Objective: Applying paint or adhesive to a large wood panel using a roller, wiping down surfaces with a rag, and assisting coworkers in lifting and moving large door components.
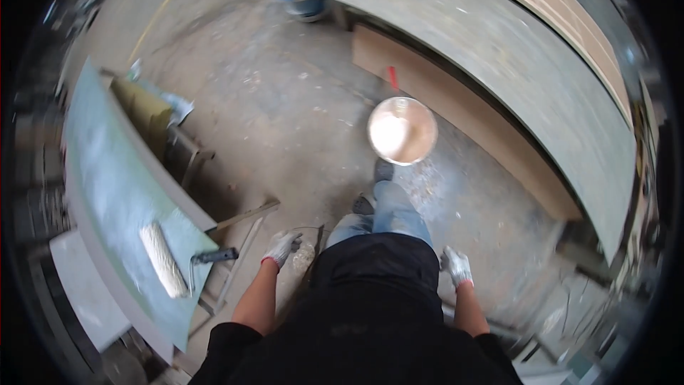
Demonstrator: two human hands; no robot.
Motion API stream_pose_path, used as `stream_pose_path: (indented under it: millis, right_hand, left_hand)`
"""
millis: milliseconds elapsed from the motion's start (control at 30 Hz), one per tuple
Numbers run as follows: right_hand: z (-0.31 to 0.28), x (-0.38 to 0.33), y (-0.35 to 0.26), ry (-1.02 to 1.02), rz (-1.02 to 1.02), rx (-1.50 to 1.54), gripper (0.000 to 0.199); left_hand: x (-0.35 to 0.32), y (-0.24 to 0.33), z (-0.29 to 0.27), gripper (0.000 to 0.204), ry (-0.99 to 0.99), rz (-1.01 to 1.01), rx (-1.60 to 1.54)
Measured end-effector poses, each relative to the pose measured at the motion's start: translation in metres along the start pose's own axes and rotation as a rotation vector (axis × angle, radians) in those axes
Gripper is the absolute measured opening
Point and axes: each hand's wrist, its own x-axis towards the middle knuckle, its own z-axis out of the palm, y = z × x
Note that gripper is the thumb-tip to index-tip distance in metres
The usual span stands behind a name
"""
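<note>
My left hand (283,247), in a whitish work glove with a red cuff, hangs beside my left thigh. Its fingers are loosely bent and apart, and I see nothing held in them. Close by it are a thin dark wire (308,227) and a whitish lumpy thing (303,257) whose kind I cannot make out. On my other side, my right hand (457,266), gloved alike, hangs with loosely spread fingers over the floor. A paint roller (163,260) with a white sleeve and dark handle lies on a pale green panel (117,171) to the left.
Ahead of my feet stands a round bucket (402,131) with a pale, shiny inside. A long grey-green board (463,36) runs along the right above a brown panel (456,110). A blue container (305,6) stands at the far end. Wooden and metal supports (246,215) jut out beside the green panel.
</note>
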Motion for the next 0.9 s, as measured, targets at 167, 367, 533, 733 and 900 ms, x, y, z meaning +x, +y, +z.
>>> stream_pose_path:
  millis: [167, 367, 533, 733, 900]
  right_hand:
    - [-0.024, 0.037, -0.004, -0.175, 0.100, 0.174, 0.024]
    - [0.040, 0.031, -0.078, -0.027, 0.039, -0.131, 0.022]
    - [0.065, 0.047, -0.112, -0.164, -0.136, -0.733, 0.038]
    - [0.107, 0.161, -0.155, -0.296, 0.217, -0.611, 0.046]
    - [0.224, 0.311, -0.254, -0.418, -0.138, -0.630, 0.042]
  left_hand:
    - [-0.003, -0.016, 0.001, 0.030, -0.008, -0.038, 0.274]
    - [0.021, -0.053, 0.001, 0.033, 0.001, -0.232, -0.043]
    - [0.052, -0.021, 0.018, 0.047, 0.143, -0.181, 0.334]
    - [0.139, 0.115, 0.054, 0.045, 0.518, -0.196, 0.492]
    - [0.271, 0.210, 0.013, 0.037, 0.591, 0.223, 0.465]
